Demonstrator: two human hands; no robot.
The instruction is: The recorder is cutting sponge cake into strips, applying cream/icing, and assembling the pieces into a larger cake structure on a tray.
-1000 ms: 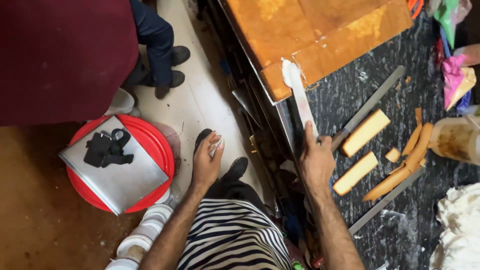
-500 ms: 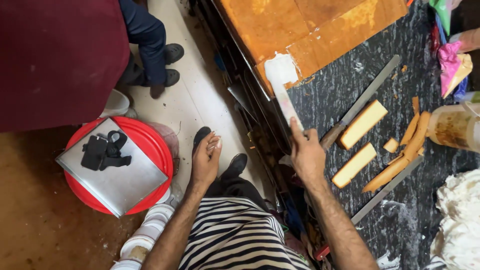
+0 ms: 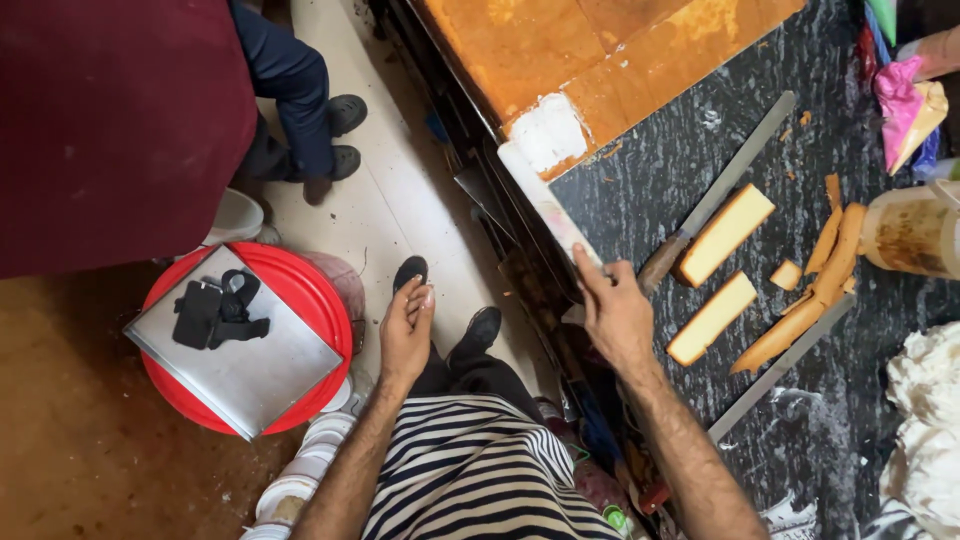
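Note:
My right hand grips the handle of a long flat spatula coated with white cream; its blade runs along the counter's near edge up to a big brown cake slab. My left hand hangs below the counter with fingers together and a dab of cream on the fingertips, holding nothing. On the dark marbled counter lie a long knife, two yellow cake blocks and brown crust trimmings.
A red tub covered by a metal tray with black objects stands on the floor at left. Another person's legs and dark shoes are beyond it. A second long blade, a jar and white cream sit at right.
My right hand has drawn the spatula leftward and nearer, from over the cake slab to the counter's edge. The left hand stays low beside my leg.

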